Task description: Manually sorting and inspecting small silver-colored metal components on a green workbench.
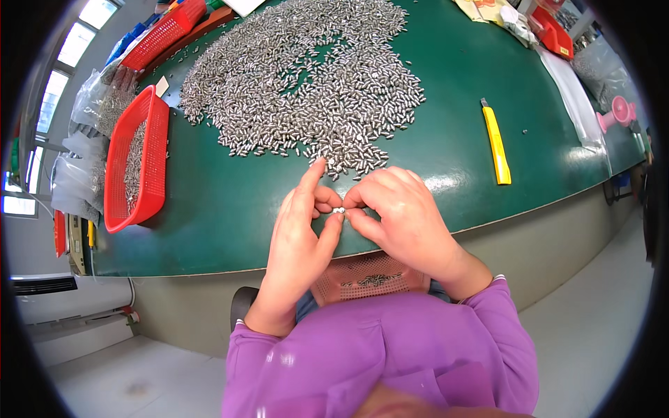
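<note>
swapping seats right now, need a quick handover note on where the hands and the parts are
Left hand and right hand: both pinch one small metal piece between their fingertips, above the near edge of the green table.
Parts: big loose pile of small metal pieces spread on the table beyond the hands.
Done, as it seems: some pieces lie in the red basket at left and a few in the pinkish basket on the lap.
Left: most of the pile.
Yellow utility knife lies at right, untouched.

Shiny metal pins [306,76] lie on a smooth, glossy green tabletop [446,146].
</note>
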The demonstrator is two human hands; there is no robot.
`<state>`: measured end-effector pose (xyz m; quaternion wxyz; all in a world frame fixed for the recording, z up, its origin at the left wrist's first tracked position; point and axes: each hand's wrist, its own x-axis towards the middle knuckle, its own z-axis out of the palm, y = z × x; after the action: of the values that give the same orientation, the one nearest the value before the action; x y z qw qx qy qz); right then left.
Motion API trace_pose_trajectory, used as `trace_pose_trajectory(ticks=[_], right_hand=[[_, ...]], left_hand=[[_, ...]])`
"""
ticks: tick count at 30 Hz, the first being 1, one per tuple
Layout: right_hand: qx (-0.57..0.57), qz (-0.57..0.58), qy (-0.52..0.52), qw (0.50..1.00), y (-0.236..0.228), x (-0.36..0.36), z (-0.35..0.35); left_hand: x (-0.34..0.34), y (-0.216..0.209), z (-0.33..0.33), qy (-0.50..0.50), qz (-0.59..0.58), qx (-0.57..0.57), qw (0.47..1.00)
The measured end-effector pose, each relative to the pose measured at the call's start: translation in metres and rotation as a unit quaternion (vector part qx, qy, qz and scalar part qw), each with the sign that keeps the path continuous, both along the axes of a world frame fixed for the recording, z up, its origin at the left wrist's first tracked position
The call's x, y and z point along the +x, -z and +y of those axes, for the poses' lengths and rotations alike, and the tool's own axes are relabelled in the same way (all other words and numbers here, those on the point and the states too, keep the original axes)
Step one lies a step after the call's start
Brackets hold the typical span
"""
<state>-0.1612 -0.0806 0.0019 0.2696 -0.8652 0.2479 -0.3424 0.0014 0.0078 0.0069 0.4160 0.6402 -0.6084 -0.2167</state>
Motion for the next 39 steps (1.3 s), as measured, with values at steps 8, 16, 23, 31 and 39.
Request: trace_pose_trajectory(ticks=[8, 16, 23, 31, 39], right_hand=[[0.011, -0.005, -0.018, 1.000, -0.001, -0.001, 0.000], [0.016, -0.008, -0.008, 1.000, -0.001, -0.003, 0.001], [-0.008, 0.002, 0.031, 0.999, 0.001, -0.003, 0.005], [-0.018, 0.007, 0.013, 1.000, 0.000, -0.004, 0.005], [-0.014, 0.011, -0.022, 1.000, 0.001, -0.021, 0.012]], left_hand=[[0.004, 0.004, 0.001, 0.010, -0.005, -0.027, 1.000], [0.003, 0.006, 0.002, 0.017, -0.012, -0.038, 0.999], [0.001, 0.010, 0.002, -0.020, -0.026, -0.065, 0.997], [-0.001, 0.008, 0.002, -0.034, -0.051, -0.061, 0.996], [-0.001, 0.007, 0.010, 0.048, -0.083, -0.080, 0.992]])
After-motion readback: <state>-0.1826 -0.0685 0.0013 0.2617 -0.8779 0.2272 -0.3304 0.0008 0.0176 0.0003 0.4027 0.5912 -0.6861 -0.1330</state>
